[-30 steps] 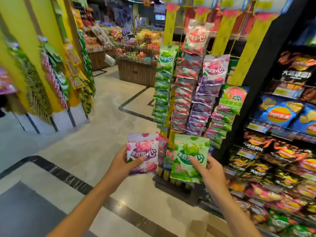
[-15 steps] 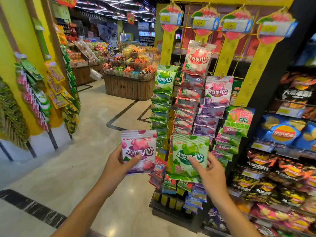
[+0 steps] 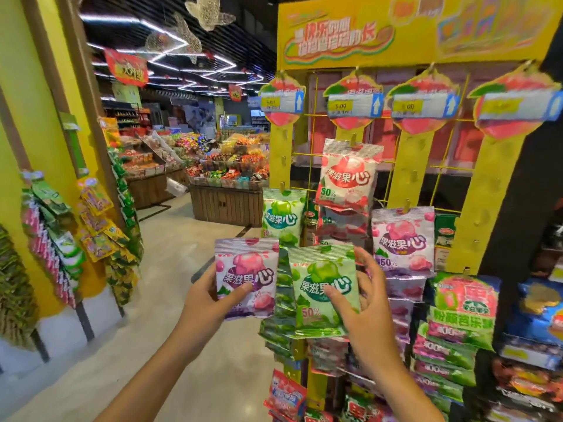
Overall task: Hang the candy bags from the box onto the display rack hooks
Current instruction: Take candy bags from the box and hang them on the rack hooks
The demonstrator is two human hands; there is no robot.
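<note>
My left hand [image 3: 204, 303] grips a purple-and-pink candy bag [image 3: 247, 277] by its lower left corner, thumb across the front. My right hand [image 3: 364, 312] holds a green candy bag [image 3: 321, 287], thumb on its front and fingers behind its right edge. Both bags are upright in front of the yellow display rack [image 3: 408, 166]. On the rack's hooks hang columns of bags: green [image 3: 281, 216], red [image 3: 347, 178] and purple [image 3: 402, 239]. The box is not in view.
Four yellow strips with peach-shaped price tags [image 3: 355, 106] run down the rack; the rightmost strip [image 3: 487, 193] has bare hooks above green bags [image 3: 463, 306]. Snack shelves [image 3: 539, 315] stand at the right. Hanging snack strips [image 3: 51, 239] line the yellow wall at left, across the floor aisle [image 3: 170, 269].
The view has tilted upward, showing the rack's top sign. Both hands have lifted their bags higher against the rack, and the two bags sit closer together.
</note>
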